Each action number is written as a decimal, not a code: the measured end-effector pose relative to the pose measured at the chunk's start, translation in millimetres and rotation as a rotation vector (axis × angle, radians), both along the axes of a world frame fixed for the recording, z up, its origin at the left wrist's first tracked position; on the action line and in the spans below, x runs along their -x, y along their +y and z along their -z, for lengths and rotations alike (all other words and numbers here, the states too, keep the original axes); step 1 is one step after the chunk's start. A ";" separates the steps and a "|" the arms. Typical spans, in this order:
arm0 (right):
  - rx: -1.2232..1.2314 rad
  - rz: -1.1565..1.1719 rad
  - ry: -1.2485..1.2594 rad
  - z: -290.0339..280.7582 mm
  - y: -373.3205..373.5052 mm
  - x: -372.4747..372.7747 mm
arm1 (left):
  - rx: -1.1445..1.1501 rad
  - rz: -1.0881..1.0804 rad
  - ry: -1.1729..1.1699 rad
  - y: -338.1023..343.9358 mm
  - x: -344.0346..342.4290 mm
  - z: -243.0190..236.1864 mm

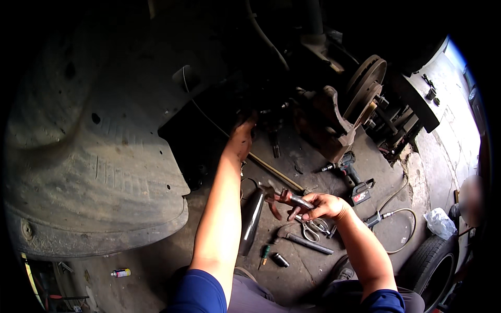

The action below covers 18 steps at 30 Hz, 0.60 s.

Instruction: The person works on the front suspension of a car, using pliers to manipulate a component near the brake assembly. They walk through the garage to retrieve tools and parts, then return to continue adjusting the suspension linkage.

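Observation:
My left hand reaches up into the shadow under the vehicle, close to dark suspension parts. Its fingers are lost in the dark, so any hold cannot be made out. Lower and to the right, my right hand is closed around the end of a worn reddish metal tool with jaws, its jaws pointing left. A thin yellowish rod slants across the floor behind that tool. Right of my left hand hang a rusty steering knuckle and a brake disc.
A cordless impact wrench, scissor-like tool, bent bar, screwdriver and socket lie on the floor. A wheel arch liner fills the left. A tyre, plastic bag and hose are right.

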State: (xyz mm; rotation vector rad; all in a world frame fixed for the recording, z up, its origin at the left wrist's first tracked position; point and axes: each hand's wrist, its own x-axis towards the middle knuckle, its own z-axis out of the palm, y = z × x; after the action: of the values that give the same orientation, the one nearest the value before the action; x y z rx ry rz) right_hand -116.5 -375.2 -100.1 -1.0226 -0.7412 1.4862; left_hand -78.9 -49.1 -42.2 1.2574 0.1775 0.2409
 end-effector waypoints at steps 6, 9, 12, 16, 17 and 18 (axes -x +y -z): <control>-0.449 0.340 0.529 -26.1 52.7 32.0 | 0.100 0.073 -0.019 -1.9 3.4 0.9; -0.543 0.378 0.464 -38.5 75.7 28.3 | 0.141 0.181 -0.007 17.5 1.3 5.9; -0.526 0.463 0.419 -54.7 88.3 19.5 | 0.099 0.238 0.050 14.8 0.6 -0.8; -0.539 0.495 0.418 -54.7 99.6 4.6 | 0.085 0.285 0.152 14.3 -1.4 -6.1; -0.549 0.494 0.421 -61.3 103.8 3.8 | 0.071 0.326 0.169 24.1 -0.9 -5.0; -0.558 0.494 0.423 -66.9 108.3 2.7 | 0.061 0.355 0.177 32.6 -0.8 -3.4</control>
State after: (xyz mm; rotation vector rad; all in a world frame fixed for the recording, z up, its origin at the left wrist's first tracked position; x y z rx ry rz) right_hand -119.2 -266.9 -33.1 -0.3986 -0.5023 0.9362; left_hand -78.1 -16.5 -38.8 1.2266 0.1096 -0.1816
